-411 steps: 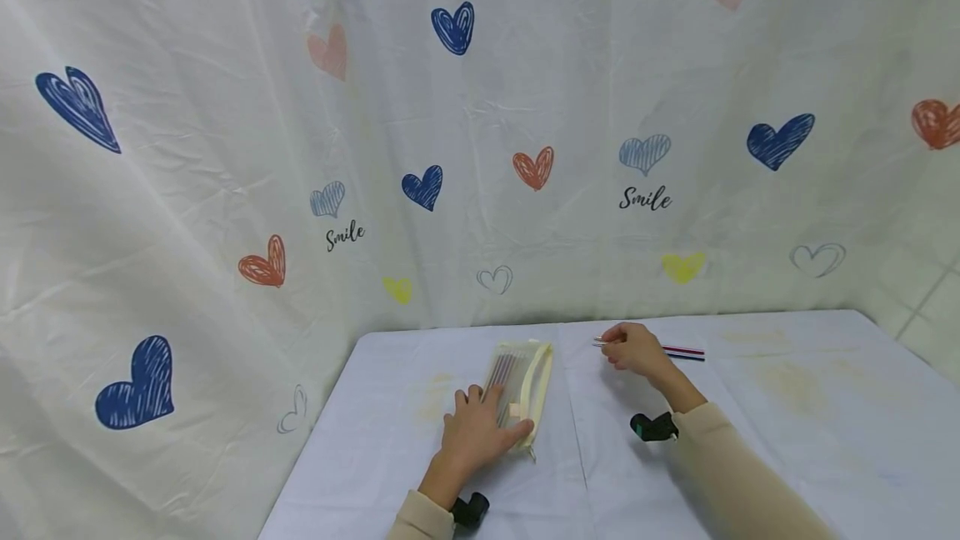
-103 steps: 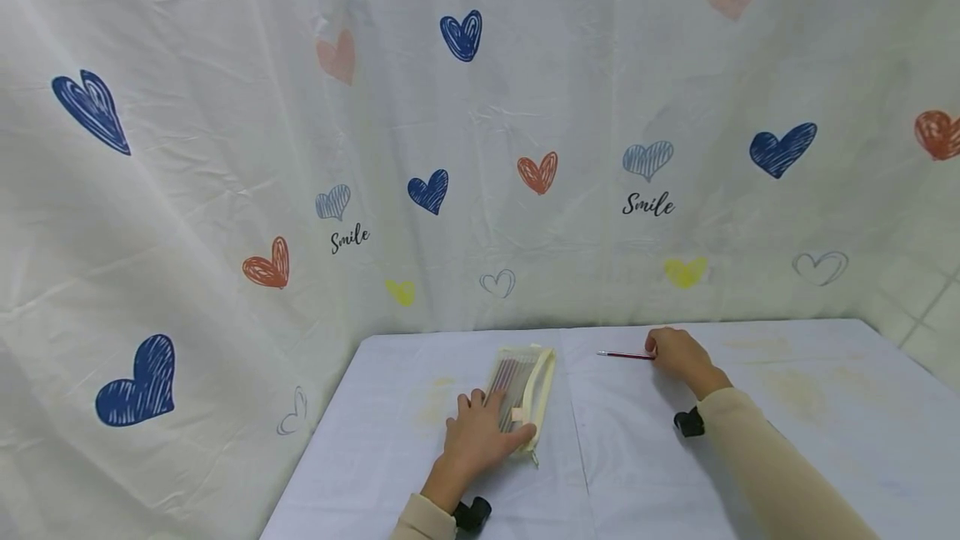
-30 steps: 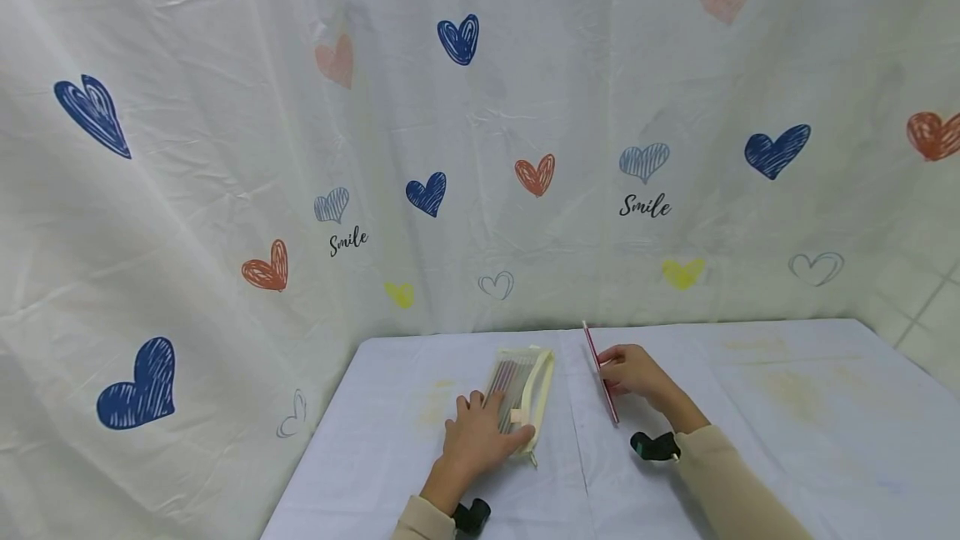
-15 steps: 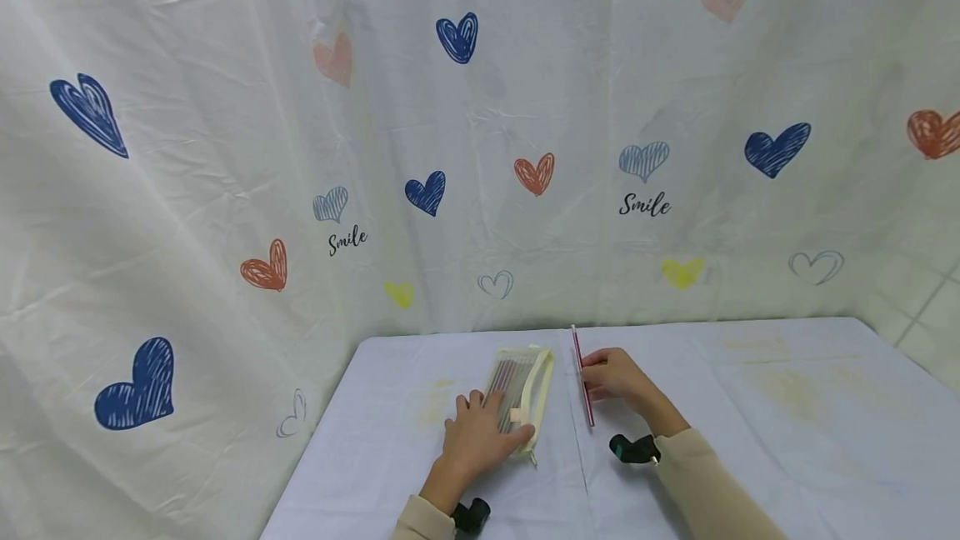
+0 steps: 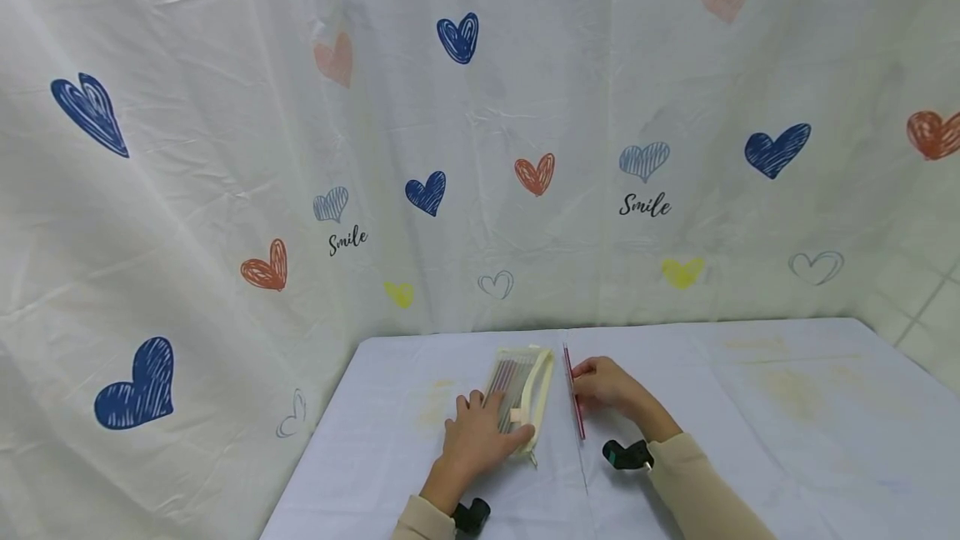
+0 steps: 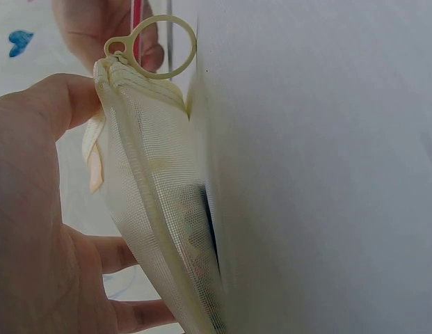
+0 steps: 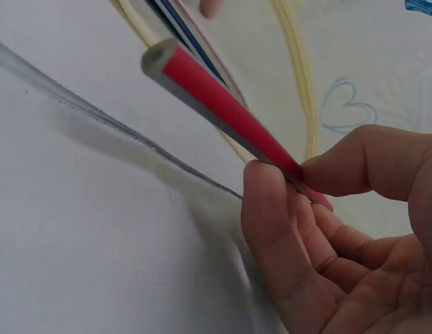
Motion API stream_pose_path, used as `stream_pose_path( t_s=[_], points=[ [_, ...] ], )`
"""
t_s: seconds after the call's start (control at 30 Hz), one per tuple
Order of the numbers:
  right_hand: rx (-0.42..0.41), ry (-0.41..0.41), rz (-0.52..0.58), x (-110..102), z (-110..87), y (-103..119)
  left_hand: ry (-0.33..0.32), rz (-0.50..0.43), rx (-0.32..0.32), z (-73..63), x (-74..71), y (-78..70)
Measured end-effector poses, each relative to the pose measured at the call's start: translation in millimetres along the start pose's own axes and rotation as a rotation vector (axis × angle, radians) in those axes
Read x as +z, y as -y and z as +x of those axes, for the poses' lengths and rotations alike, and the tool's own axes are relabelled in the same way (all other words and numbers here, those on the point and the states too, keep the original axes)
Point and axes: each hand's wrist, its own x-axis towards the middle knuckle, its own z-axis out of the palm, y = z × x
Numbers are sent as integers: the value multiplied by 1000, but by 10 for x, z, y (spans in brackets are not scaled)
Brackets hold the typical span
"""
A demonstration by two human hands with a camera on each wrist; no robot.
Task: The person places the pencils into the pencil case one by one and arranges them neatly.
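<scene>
My right hand [image 5: 611, 390] pinches a red pencil with dark stripes [image 7: 216, 101] between thumb and fingers. In the head view the pencil stands lengthwise beside the right edge of a cream mesh pencil case [image 5: 543, 382], apart from it. Its flat, unsharpened end faces the right wrist camera. My left hand [image 5: 476, 436] rests on the case with fingers spread, the thumb touching the edge near the zip. A ring-shaped zip pull [image 6: 191, 52] sticks out at the case's near end. Several striped pencils [image 5: 504, 377] show through the mesh.
A white cloth with faint yellowish stains covers the table [image 5: 795, 440]. Behind it hangs a white curtain [image 5: 570, 90] printed with hearts. A black wrist camera [image 5: 626, 455] sits below the right hand, another [image 5: 471, 515] by the left.
Two pencils lay at the right earlier, then only the red one. My right hand has picked that up, turned it lengthwise and moved it left and nearer, beside the case. The left hand stays put.
</scene>
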Motion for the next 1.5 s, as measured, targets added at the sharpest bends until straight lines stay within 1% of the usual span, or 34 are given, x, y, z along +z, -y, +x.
stream_pose_path(
  t_s=[0.17, 0.23, 0.33, 0.57, 0.87, 1.03, 1.3, 1.5],
  points=[
    [28, 66, -12, 41, -37, 18, 13, 3, -8, -6, -29, -10],
    [43, 78, -6, 62, -42, 13, 19, 8, -11, -7, -27, -10],
    [43, 101, 7, 91, -54, 12, 22, 9, -12, -9, -26, -13],
    [53, 109, 49, 131, -76, 41, 27, 5, -17, -8, -20, -12],
    [78, 129, 50, 194, -45, 59, 17, 4, -20, 4, -16, -14],
    [69, 93, 77, 272, -49, 111, 19, 14, -24, 3, -25, -25],
    [71, 9, 162, 405, -40, 150, 24, 5, -22, -3, -28, -31],
    [75, -26, 203, 498, -13, 161, 18, 0, -19, 4, -18, -23]
  ],
)
